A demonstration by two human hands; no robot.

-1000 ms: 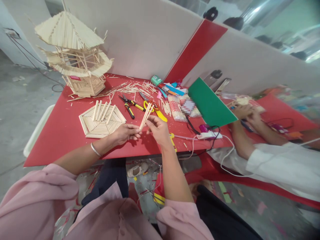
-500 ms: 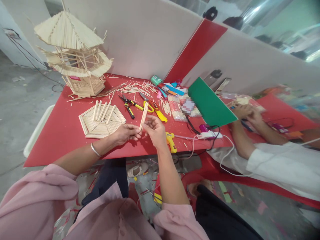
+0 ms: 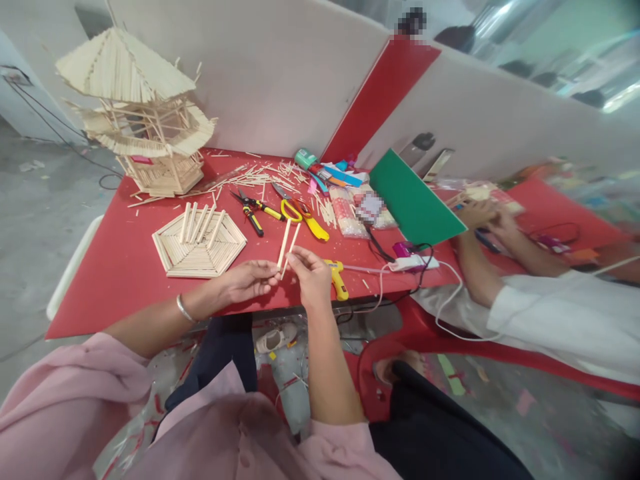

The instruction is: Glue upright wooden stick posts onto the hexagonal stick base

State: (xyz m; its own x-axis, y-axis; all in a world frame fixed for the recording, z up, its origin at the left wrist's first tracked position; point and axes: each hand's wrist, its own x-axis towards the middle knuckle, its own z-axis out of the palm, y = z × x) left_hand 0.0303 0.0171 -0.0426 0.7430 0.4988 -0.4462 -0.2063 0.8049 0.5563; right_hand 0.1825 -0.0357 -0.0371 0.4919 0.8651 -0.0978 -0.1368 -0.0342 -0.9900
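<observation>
Over the table's front part, my left hand [image 3: 254, 279] pinches the lower end of a pale wooden stick [image 3: 284, 244]. Close beside it, my right hand [image 3: 310, 270] grips a thinner-looking wooden stick [image 3: 292, 249]. The two sticks lean the same way with a gap between them. To the left lies an octagon-like panel [image 3: 200, 261] made of sticks, with several short stick bundles [image 3: 203, 224] resting on it. A yellow glue gun [image 3: 338, 279] is just right of my right hand.
A stick-built pagoda model [image 3: 160, 133] stands at the back left of the red table [image 3: 115, 273]. Black-yellow pliers [image 3: 255, 217], yellow-handled snips [image 3: 305, 217] and loose sticks [image 3: 260, 177] lie behind my hands. A green board [image 3: 410, 200] separates a co-worker's hands [image 3: 485, 217]. Cables trail from a power strip [image 3: 414, 263].
The sticks held together between my hands are now apart, one in each hand. The camera view has shifted slightly.
</observation>
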